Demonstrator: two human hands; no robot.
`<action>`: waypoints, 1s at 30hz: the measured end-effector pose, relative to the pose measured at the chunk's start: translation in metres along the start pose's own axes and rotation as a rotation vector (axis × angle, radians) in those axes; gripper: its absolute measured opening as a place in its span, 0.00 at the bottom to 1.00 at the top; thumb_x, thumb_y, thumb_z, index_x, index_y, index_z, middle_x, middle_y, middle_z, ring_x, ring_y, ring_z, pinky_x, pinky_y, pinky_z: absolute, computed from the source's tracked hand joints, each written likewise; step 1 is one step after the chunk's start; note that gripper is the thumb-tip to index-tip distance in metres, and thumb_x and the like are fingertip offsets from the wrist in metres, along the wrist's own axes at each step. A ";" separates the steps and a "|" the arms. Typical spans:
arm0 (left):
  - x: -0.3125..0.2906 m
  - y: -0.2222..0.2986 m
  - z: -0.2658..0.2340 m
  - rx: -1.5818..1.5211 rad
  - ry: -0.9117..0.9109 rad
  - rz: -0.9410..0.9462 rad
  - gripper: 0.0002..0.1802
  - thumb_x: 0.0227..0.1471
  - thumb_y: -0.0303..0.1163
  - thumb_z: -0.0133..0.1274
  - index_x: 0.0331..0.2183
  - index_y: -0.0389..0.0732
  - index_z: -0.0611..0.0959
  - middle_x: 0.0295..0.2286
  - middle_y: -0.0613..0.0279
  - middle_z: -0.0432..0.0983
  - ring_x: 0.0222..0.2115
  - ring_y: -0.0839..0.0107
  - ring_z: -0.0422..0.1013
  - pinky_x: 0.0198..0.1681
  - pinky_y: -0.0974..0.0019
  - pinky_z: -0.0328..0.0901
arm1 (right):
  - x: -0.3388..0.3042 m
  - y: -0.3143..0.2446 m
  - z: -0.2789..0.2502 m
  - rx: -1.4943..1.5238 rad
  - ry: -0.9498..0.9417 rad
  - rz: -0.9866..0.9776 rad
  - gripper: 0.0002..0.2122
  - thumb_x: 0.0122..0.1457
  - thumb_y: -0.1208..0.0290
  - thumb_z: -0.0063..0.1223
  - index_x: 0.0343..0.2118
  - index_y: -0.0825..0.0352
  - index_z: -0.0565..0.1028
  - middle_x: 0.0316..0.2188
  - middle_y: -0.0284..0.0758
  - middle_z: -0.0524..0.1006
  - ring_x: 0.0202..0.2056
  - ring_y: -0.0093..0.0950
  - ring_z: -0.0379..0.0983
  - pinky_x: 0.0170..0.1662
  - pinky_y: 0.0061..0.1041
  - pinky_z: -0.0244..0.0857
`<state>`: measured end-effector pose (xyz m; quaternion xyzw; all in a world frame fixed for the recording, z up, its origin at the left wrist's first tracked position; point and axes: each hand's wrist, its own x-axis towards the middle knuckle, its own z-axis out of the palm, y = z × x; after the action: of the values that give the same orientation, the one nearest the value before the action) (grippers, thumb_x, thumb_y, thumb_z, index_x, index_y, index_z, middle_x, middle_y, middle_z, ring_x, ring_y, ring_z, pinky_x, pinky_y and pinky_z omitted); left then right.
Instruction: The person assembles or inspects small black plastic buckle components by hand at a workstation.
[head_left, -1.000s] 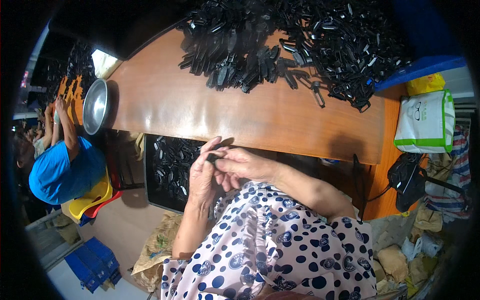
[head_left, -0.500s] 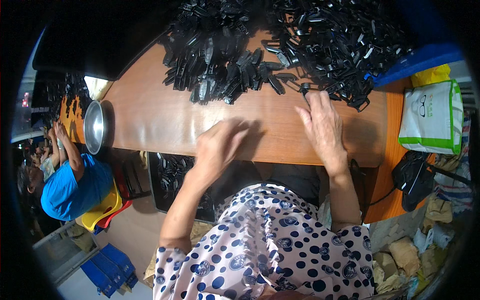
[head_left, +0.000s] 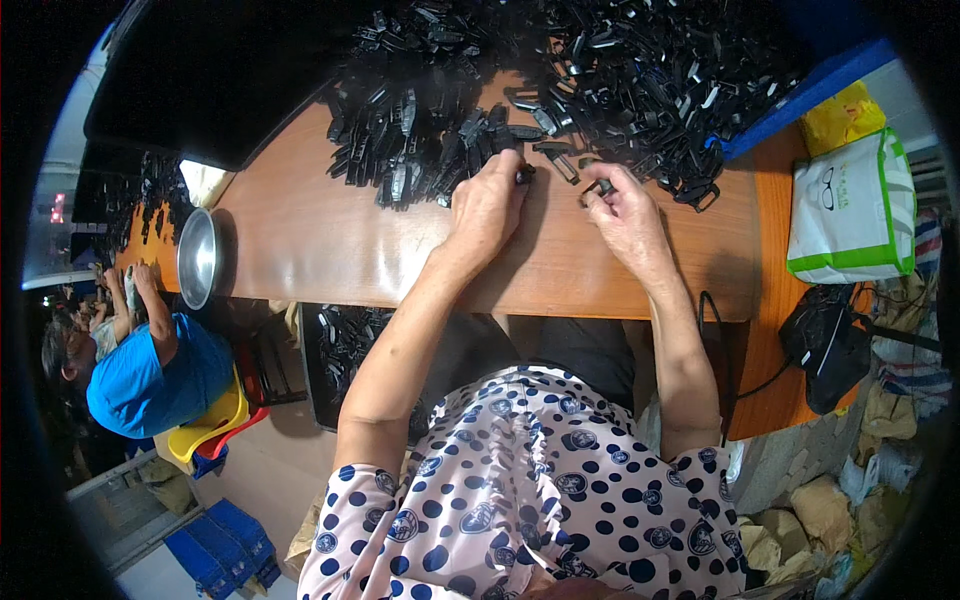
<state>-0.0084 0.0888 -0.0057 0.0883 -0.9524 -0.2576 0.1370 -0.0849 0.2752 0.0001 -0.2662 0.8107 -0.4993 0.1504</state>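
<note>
My left hand (head_left: 488,208) is closed at the near edge of the left pile of small black plastic buckle parts (head_left: 405,150). A dark buckle part (head_left: 525,174) shows at its fingertips. To its right, my right hand (head_left: 630,218) pinches another black buckle part (head_left: 597,189) between thumb and curled fingers, just above the wooden table (head_left: 330,245). The right pile of black buckle parts (head_left: 660,100) lies beyond this hand, with frame-like pieces at its near edge. The exact shape of both held parts is partly hidden by my fingers.
A metal bowl (head_left: 198,258) stands at the table's left edge. Below the front edge sits a dark tray (head_left: 345,345) of black parts. A blue bin edge (head_left: 800,105) and a white-green bag (head_left: 850,205) are at right. A person in blue (head_left: 160,380) works at far left.
My left hand has gone forward and right to the left pile and now grips a buckle part. My right hand has drawn slightly back from the right pile with a part in its fingers.
</note>
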 end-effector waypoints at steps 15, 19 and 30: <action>-0.096 0.015 -0.046 -0.776 0.197 -0.098 0.13 0.45 0.19 0.57 0.37 0.36 0.79 0.26 0.64 0.72 0.28 0.73 0.72 0.32 0.73 0.68 | -0.041 -0.065 0.044 1.106 -0.296 0.251 0.06 0.55 0.78 0.55 0.34 0.66 0.69 0.27 0.35 0.76 0.28 0.24 0.75 0.30 0.17 0.70; -0.100 0.014 -0.052 -0.685 0.229 -0.010 0.15 0.43 0.19 0.58 0.38 0.36 0.79 0.25 0.61 0.71 0.27 0.72 0.72 0.30 0.72 0.67 | -0.045 -0.075 0.044 1.040 -0.337 0.260 0.08 0.55 0.78 0.55 0.34 0.65 0.68 0.29 0.33 0.75 0.30 0.23 0.75 0.32 0.17 0.69; -0.115 0.019 -0.075 -0.306 0.209 0.177 0.14 0.41 0.23 0.60 0.35 0.37 0.79 0.26 0.58 0.73 0.26 0.61 0.70 0.29 0.65 0.65 | -0.046 -0.085 0.032 0.450 -0.440 0.236 0.08 0.53 0.72 0.58 0.31 0.66 0.70 0.26 0.28 0.73 0.26 0.15 0.68 0.28 0.15 0.63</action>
<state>0.1217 0.0972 0.0413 0.0086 -0.8867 -0.3758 0.2692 -0.0077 0.2481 0.0599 -0.2320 0.6533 -0.5757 0.4334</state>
